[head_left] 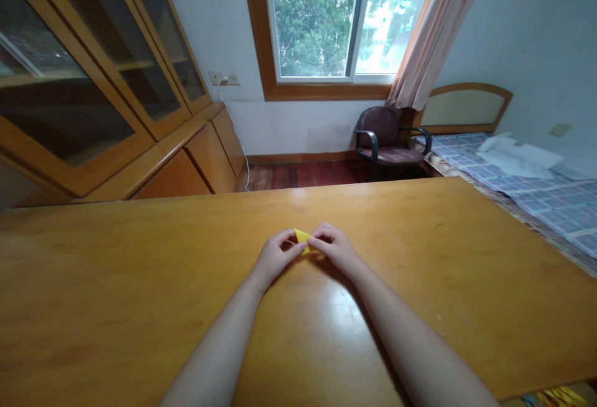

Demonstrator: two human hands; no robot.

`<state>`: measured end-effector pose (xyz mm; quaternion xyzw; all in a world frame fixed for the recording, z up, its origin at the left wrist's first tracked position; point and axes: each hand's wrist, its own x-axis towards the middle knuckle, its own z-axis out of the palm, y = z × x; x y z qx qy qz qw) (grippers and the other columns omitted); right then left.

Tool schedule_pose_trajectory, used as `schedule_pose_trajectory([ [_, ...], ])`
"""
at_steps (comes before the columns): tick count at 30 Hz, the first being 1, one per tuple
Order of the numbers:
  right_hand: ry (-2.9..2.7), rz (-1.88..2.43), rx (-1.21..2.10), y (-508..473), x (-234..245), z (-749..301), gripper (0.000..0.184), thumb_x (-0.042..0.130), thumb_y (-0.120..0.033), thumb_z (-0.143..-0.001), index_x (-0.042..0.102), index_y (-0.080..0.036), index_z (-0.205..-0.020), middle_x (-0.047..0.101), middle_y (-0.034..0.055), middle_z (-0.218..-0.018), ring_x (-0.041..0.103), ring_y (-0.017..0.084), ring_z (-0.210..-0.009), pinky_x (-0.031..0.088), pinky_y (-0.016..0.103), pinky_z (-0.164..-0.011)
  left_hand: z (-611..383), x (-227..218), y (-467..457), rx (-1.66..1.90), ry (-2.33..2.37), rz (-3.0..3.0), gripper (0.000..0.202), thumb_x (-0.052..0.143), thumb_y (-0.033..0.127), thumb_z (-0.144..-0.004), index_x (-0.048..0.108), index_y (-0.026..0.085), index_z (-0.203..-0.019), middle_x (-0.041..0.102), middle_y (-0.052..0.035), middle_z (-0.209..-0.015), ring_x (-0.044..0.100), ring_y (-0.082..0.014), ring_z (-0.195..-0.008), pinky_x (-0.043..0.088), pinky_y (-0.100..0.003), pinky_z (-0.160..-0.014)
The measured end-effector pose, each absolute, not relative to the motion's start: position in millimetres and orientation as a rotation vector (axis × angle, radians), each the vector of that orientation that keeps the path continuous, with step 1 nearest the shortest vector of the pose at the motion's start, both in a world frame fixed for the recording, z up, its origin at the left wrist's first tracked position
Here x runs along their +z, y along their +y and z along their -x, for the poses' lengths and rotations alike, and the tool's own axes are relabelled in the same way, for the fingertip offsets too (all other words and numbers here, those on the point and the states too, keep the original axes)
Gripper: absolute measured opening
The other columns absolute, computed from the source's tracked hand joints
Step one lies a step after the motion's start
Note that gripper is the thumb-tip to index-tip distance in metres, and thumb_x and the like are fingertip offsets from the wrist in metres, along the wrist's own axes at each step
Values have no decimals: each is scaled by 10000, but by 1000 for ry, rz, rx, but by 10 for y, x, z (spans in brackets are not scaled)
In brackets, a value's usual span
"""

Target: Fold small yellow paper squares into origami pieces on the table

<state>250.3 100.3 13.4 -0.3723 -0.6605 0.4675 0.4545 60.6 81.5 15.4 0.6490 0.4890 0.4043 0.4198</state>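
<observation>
A small folded piece of yellow paper point(302, 237) sits between my two hands over the middle of the wooden table point(140, 270). My left hand point(276, 256) pinches its left side with curled fingers. My right hand point(334, 247) pinches its right side, fingertips pressed together on the paper. Most of the paper is hidden by my fingers; only a small triangular tip shows.
Glass-fronted wooden cabinets point(93, 84) stand along the left wall. Beyond the table, a dark office chair point(387, 137) stands under the window point(345, 18). A bed point(522, 183) with a patterned cover runs along the right.
</observation>
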Motion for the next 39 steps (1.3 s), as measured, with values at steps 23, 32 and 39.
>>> schedule_pose_trajectory([
  [23, -1728, 940, 962, 948, 160, -2459, 156, 656, -323, -855, 702, -192, -785, 616, 30, -818, 588, 169, -801, 446, 296, -740, -615, 198, 838, 1106, 1296, -1605, 209, 656, 372, -790, 694, 168, -769, 687, -36, -770, 631, -177, -729, 487, -254, -691],
  [32, -1734, 947, 946, 955, 162, -2460, 145, 662, -316, -845, 698, -194, -773, 621, 30, -813, 588, 171, -792, 442, 298, -717, -619, 195, 838, 1098, 1296, -1679, 191, 650, 357, -797, 684, 171, -773, 685, -35, -784, 636, -174, -729, 487, -248, -669],
  [39, -1739, 943, 915, 948, 155, -2448, 143, 661, -307, -848, 701, -194, -771, 617, 32, -807, 589, 172, -789, 442, 300, -721, -630, 230, 821, 1100, 1301, -1708, 167, 638, 329, -803, 676, 176, -749, 677, -25, -771, 635, -167, -723, 478, -242, -665],
])
